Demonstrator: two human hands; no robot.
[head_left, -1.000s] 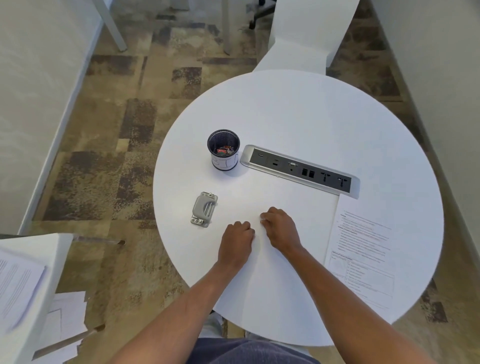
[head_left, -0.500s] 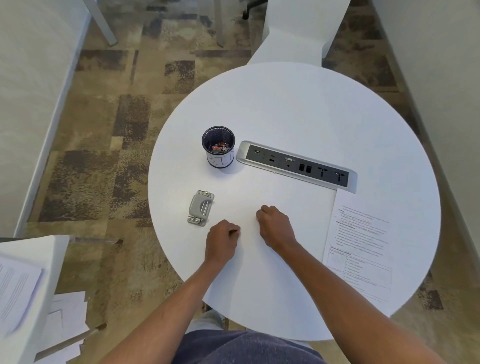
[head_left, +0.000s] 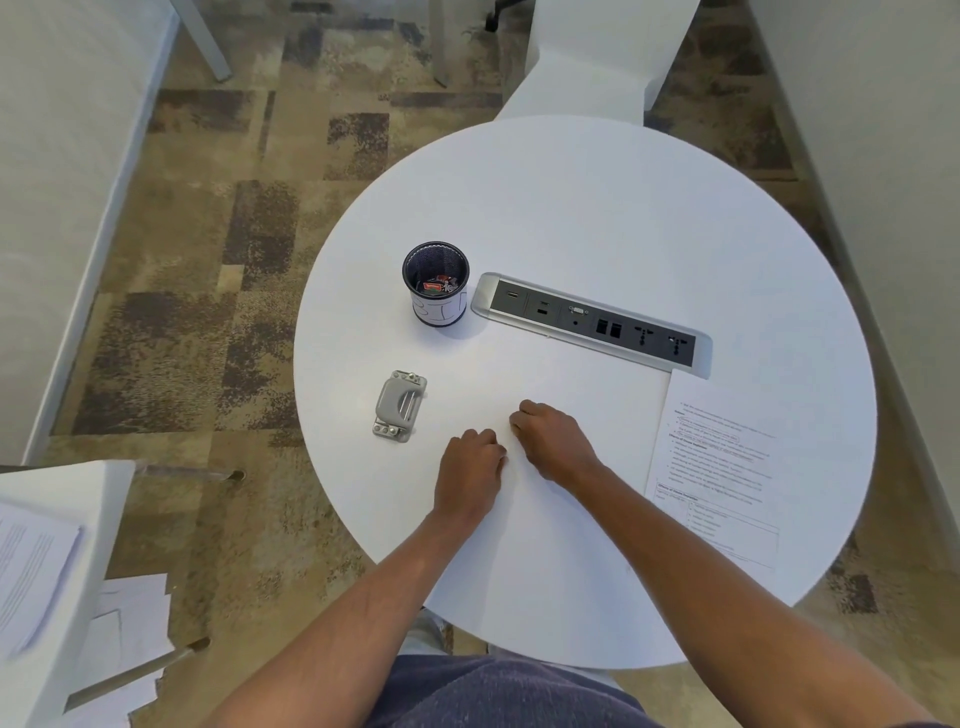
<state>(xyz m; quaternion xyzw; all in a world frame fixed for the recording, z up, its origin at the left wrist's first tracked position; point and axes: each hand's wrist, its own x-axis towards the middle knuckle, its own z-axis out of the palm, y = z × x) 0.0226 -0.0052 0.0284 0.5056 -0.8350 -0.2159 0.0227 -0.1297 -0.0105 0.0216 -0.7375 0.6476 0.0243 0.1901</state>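
Resting near table edge (head_left: 363, 540): left hand (head_left: 470, 470), right hand (head_left: 553, 441)

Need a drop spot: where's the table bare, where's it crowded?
Free: far half of the table beyond the socket strip and mesh cup; a smaller patch between cup and hole punch. Crowded: near side, left hand and right hand on a blank sheet, printed sheet at its right.

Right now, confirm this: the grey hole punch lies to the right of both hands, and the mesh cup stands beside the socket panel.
One thing is wrong. The head view shows the grey hole punch lying to the left of the left hand and right hand, not the right. The mesh cup does stand beside the socket panel.
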